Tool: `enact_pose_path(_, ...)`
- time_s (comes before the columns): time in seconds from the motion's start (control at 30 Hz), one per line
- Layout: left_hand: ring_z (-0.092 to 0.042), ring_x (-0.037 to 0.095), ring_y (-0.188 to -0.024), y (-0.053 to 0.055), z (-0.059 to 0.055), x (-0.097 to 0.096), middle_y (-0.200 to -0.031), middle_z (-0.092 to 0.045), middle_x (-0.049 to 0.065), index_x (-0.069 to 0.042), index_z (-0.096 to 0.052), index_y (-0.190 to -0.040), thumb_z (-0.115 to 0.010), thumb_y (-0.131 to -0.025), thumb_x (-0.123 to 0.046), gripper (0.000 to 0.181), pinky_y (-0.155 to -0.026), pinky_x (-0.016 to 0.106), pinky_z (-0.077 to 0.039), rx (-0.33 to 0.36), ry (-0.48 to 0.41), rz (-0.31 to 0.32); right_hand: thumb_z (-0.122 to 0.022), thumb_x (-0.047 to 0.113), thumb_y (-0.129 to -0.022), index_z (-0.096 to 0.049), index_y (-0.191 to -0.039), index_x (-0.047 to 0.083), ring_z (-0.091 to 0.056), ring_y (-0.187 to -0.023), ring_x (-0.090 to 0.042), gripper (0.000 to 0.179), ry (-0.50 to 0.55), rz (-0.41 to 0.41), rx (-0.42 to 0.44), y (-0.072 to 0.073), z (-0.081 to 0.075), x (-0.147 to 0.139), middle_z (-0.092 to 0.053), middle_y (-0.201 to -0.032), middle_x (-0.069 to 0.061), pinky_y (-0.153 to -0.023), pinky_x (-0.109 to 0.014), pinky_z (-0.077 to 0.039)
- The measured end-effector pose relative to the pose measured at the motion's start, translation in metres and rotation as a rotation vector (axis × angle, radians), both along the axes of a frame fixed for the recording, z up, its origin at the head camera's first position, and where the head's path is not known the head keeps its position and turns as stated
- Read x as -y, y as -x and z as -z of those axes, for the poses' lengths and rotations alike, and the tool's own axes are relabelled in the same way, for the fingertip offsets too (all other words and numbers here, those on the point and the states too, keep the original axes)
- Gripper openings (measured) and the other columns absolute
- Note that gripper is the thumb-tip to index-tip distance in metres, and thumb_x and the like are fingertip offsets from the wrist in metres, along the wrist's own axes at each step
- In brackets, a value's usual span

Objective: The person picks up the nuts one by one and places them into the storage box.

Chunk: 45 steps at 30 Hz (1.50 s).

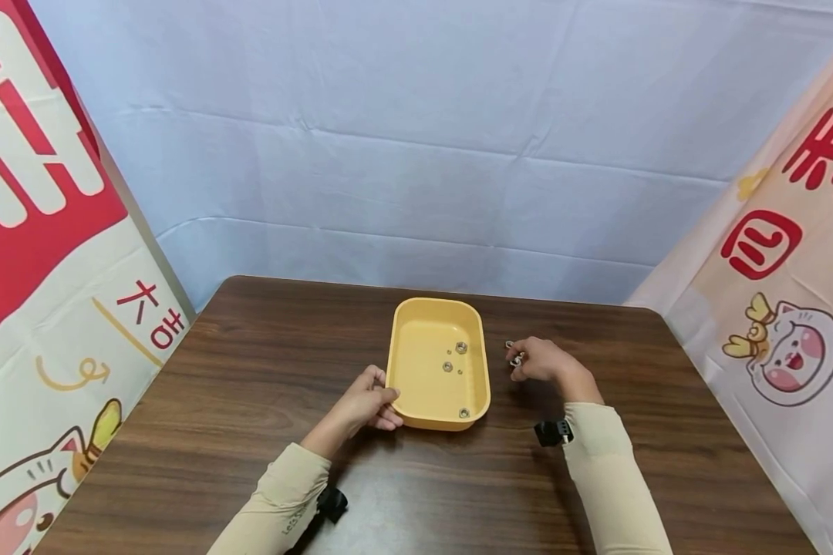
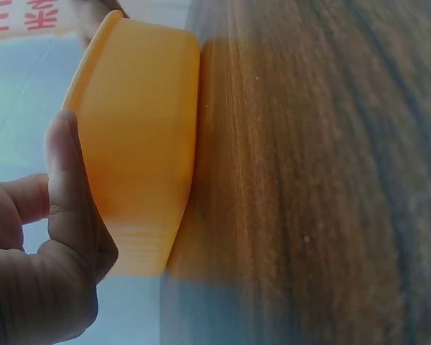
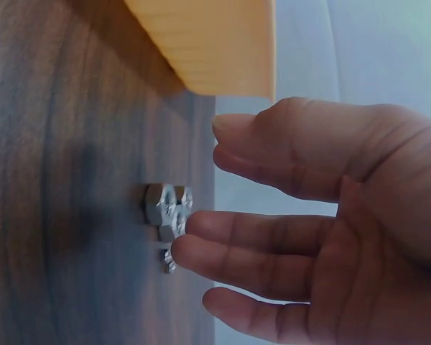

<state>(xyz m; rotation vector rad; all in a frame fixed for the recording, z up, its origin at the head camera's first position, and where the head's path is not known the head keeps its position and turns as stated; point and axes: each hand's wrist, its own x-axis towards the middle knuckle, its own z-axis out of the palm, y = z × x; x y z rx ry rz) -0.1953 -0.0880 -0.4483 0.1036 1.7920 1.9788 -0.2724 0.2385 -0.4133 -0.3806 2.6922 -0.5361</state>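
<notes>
The left hand [image 1: 364,401] grips the near-left corner of a yellow, rounded-rectangular plastic tray [image 1: 416,385] on the brown wood-grain counter [image 1: 284,339], presumably steadying it. The right hand [image 1: 544,361] has a loose grip, holding nothing, fingertips by silvery hexagonal metal nuts [image 3: 158,205]; the tray's walls contain further nuts [image 1: 461,348].

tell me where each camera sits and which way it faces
Head: worn on the head, facing forward and down at the yellow tray and wooden table; left hand, right hand and sleeves show.
Left wrist: worn there, facing the tray side-on across the table; left hand at picture left, perhaps part of the right at top.
Right wrist: worn there, facing loose nuts on the table beside the tray; right hand enters from picture right.
Shared: head and right wrist both show the loose nuts and tray.
</notes>
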Motion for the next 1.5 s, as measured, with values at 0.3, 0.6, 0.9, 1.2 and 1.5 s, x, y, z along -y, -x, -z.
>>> enact_pose_path(0.3,-0.062,0.021,-0.052,0.007,0.018,-0.001,-0.068,-0.059,0.019,0.001,-0.027,-0.102,-0.047,-0.094,-0.001,0.022,-0.046,0.027,-0.053,0.004,0.020,-0.019,-0.071,0.009,-0.077,-0.061,-0.107,0.000,-0.053,-0.081,-0.022,0.033,0.071,0.054,0.000,-0.005,0.015,-0.013,-0.061,-0.099,-0.013,-0.070,-0.037,-0.047)
enact_pose_path(0.6,-0.062,0.022,-0.052,0.011,0.034,-0.004,-0.067,-0.058,0.019,-0.001,-0.027,-0.101,-0.047,-0.094,-0.002,0.022,-0.045,0.028,-0.053,0.015,0.019,-0.030,-0.070,0.012,-0.078,-0.062,-0.106,-0.001,-0.053,-0.079,-0.023,0.032,0.121,0.102,-0.018,-0.009,0.030,-0.025,-0.062,-0.091,-0.008,-0.070,-0.039,-0.047)
enact_pose_path(0.9,-0.062,0.021,-0.051,0.012,0.032,-0.003,-0.070,-0.058,0.019,0.000,-0.026,-0.102,-0.048,-0.093,-0.002,0.024,-0.044,0.027,-0.053,0.005,0.022,-0.039,-0.067,0.006,-0.077,-0.057,-0.107,-0.006,-0.054,-0.067,-0.020,0.034,0.240,0.235,0.003,-0.009,0.033,-0.028,-0.062,-0.080,-0.006,-0.057,-0.033,-0.047)
enact_pose_path(1.2,-0.062,0.021,-0.052,0.015,0.032,-0.002,-0.074,-0.058,0.021,0.000,-0.027,-0.102,-0.047,-0.094,-0.003,0.022,-0.043,0.027,-0.053,-0.012,0.025,-0.030,-0.071,0.005,-0.075,-0.055,-0.099,-0.006,-0.058,-0.065,-0.018,0.031,0.472,0.319,0.071,-0.003,0.044,-0.035,-0.061,-0.075,-0.009,-0.053,-0.032,-0.052)
enact_pose_path(1.5,-0.062,0.021,-0.052,0.015,0.032,-0.002,-0.071,-0.058,0.019,0.000,-0.027,-0.102,-0.048,-0.093,-0.002,0.023,-0.045,0.027,-0.053,-0.009,0.031,-0.029,-0.066,0.000,-0.080,-0.054,-0.116,-0.010,-0.057,-0.067,-0.016,0.039,0.473,0.447,0.079,0.002,0.054,-0.030,-0.062,-0.079,-0.007,-0.054,-0.032,-0.049)
